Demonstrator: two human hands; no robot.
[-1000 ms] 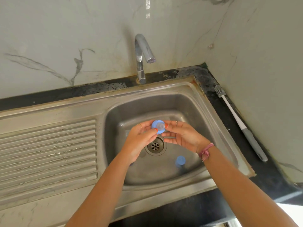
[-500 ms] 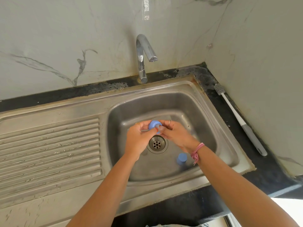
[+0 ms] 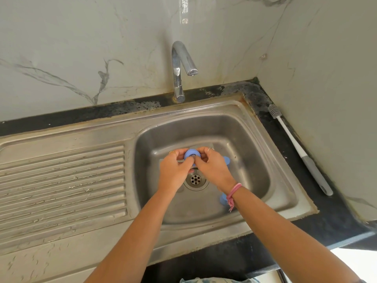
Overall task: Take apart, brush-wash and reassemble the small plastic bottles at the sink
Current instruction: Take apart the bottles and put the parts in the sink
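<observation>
Over the sink basin (image 3: 255, 139), just above the drain (image 3: 195, 179), both hands are meeting around 1 small bottle with a blue cap (image 3: 191, 154). The left hand (image 3: 175, 170) is pinching the cap from the left side while the right hand (image 3: 214, 170) is closing its fingers on the right side, as if working the cap loose or twisting it back on; which of the 2 it is cannot be told. 2 more blue-capped pieces are lying in the basin, 1 (image 3: 226, 160) peeking out just right of the right hand, another (image 3: 223, 199) partly hidden by the right wrist. The brush (image 3: 299, 150) is lying untouched on the dark counter along the right wall, well apart from the hands, and the tap (image 3: 179, 72) is showing no running water. What could go wrong: a small cap, slick if wet, could be slipping out of the pinch and dropping toward the drain directly below, or a forced twist could be cross-seating the thread. Compared with half a second ago, the hands are sitting a little farther back over the basin, the cap's top is now facing the camera more squarely, and the piece beside the right hand is newly showing.
</observation>
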